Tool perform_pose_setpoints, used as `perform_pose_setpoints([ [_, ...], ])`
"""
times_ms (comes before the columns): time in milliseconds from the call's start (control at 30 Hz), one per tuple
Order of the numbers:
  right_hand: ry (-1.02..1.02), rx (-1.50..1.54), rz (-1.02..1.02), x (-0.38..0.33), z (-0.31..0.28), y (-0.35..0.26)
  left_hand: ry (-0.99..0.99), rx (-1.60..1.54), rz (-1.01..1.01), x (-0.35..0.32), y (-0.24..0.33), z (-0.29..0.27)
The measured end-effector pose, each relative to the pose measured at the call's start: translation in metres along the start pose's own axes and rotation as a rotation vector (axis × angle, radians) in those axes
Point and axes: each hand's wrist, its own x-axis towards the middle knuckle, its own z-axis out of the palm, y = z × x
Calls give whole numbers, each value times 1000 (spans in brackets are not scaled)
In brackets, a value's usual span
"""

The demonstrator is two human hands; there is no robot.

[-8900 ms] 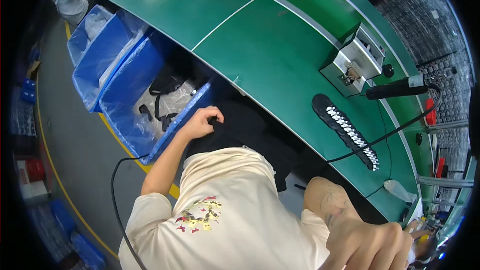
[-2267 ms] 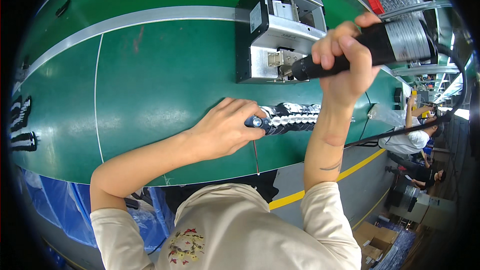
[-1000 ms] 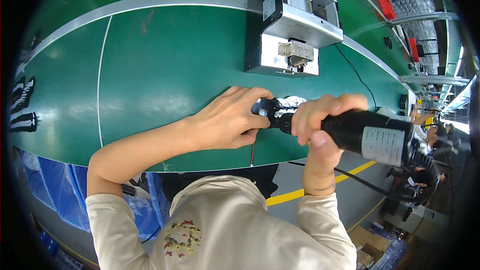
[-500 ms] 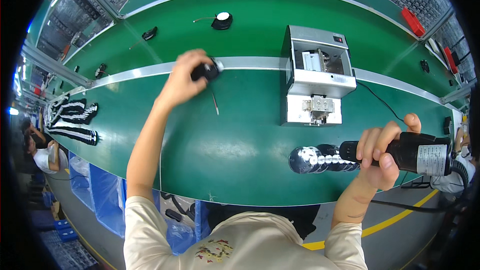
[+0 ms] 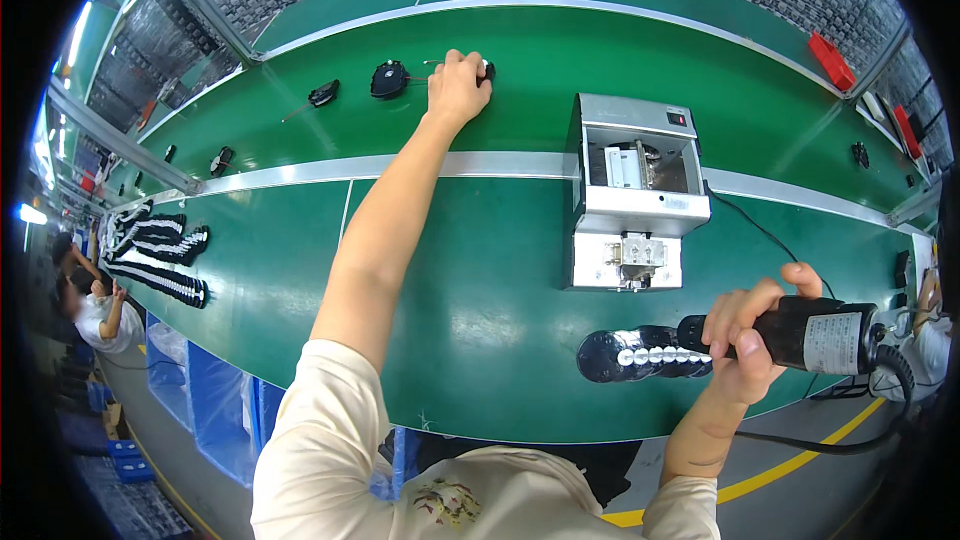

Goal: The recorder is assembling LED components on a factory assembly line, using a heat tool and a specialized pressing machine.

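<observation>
My left hand (image 5: 460, 90) reaches far over the green belt. Its fingers are closed around a small black part (image 5: 488, 70) with a thin wire, which they mostly cover. A round black part (image 5: 390, 80) lies on the belt just left of that hand. At the right, my right hand (image 5: 742, 335) is wrapped round a black electric screwdriver (image 5: 815, 335), which lies level with its nose pointing left. Behind that nose a row of overlapping round black parts (image 5: 605, 357) with white discs rests on the bench.
A grey metal machine (image 5: 640, 190) with a cable stands right of centre on the green bench (image 5: 480, 340). Rows of black-and-white parts (image 5: 155, 278) lie at the far left. More black parts (image 5: 323, 93) sit on the belt. People are at both sides.
My left hand has moved from the bench edge out onto the belt and let go of the round black part there, and now grips another part. My right hand still holds the screwdriver. The view has tilted up.
</observation>
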Motion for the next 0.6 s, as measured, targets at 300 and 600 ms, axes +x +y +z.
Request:
perform_pose_setpoints([
  [300, 103, -71, -5, -7, 3, -6, -39, -752, -65, -128, 40, -101],
  [600, -65, -14, -12, -4, 3, -5, -321, -542, 308, -204, 44, -143],
])
